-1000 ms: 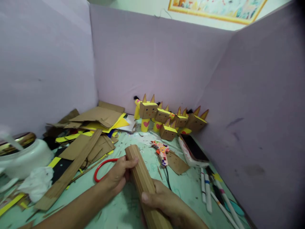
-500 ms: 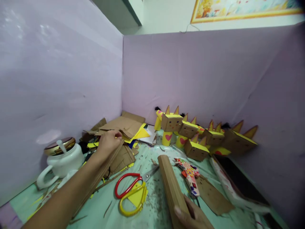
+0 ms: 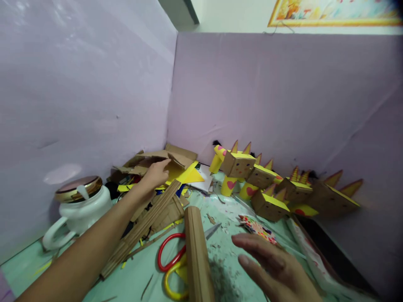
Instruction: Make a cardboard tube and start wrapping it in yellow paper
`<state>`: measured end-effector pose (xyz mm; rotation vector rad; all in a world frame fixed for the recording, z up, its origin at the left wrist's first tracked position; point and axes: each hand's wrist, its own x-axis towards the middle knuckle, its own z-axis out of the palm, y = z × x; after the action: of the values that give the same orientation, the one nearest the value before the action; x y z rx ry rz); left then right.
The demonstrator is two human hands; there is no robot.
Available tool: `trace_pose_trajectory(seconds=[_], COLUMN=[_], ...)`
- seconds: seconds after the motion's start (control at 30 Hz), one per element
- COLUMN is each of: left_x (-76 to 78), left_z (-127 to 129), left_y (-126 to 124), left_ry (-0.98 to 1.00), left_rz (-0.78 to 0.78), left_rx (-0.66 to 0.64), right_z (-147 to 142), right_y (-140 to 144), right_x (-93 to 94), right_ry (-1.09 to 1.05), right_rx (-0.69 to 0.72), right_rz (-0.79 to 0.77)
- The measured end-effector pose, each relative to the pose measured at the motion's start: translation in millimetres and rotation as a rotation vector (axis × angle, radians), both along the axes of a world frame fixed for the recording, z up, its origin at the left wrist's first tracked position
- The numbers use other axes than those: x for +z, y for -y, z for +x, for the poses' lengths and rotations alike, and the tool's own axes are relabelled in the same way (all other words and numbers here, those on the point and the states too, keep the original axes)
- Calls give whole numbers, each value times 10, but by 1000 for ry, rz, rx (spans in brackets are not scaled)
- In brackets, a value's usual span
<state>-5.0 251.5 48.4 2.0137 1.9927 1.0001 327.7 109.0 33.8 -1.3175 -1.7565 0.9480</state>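
Left hand [image 3: 156, 173] is stretched out to the cardboard pile [image 3: 157, 161] at the back left corner. Its fingers are curled down onto a flat brown sheet, thumb side toward the yellow paper [image 3: 185, 174] just beside it. Whether the fingers actually pinch a sheet or only rest on it cannot be told from this angle.

Right hand [image 3: 272, 264] hovers low over the green table [image 3: 220, 251], fingers spread and loosely extended, holding nothing. It sits just right of the cardboard tube [image 3: 197, 256], apart from it (a clear gap shows between fingertips and tube).

The tube lies on the table, running from near centre toward the bottom edge. It rests partly over the scissors [image 3: 171, 260], which have one red and one yellow handle loop; blade tip pokes out on the tube's right side.

A long folded cardboard strip [image 3: 141, 228] lies diagonally under the left forearm.

Left edge: white teapot [image 3: 77, 205] with gold lid. Along the back wall: a row of cardboard box figures [image 3: 261, 180] with yellow tops and pointed ears, some tipped over. A patterned glue gun [image 3: 256, 228] lies just beyond the right fingertips.
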Motion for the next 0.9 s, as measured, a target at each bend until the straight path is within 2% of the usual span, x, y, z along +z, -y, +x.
trace_pose_trajectory(seconds=[0.1, 0.2, 0.33, 0.43, 0.53, 0.63, 0.77, 0.9], left_x=[12, -9, -25, -2, 47, 113, 191, 203], left_z=[-56, -92, -133, -165, -195, -207, -188, -176], left_y=[-79, -146, -191, -180, -142, -89, -28, -20], left_ry=[85, 159, 225, 253, 267, 274, 275, 266], left_rz=[53, 104, 147, 149, 125, 87, 40, 38], left_rx=[0, 2, 5, -1, -17, -14, 14, 16], right_z=[-403, -851, -1286, -1514, -1675, -1696, -1523, -1446], right_y=[-344, -765, -1302, -1555, -1646, -1627, -1546, -1475], right_x=[316, 432, 288, 100, -40, -81, 27, 179], right_ry=[111, 268, 362, 412, 467, 553, 739, 853], right_rx=[67, 213, 185, 124, 135, 181, 227, 250], right_rz=[241, 285, 191, 108, 48, 5, -44, 20])
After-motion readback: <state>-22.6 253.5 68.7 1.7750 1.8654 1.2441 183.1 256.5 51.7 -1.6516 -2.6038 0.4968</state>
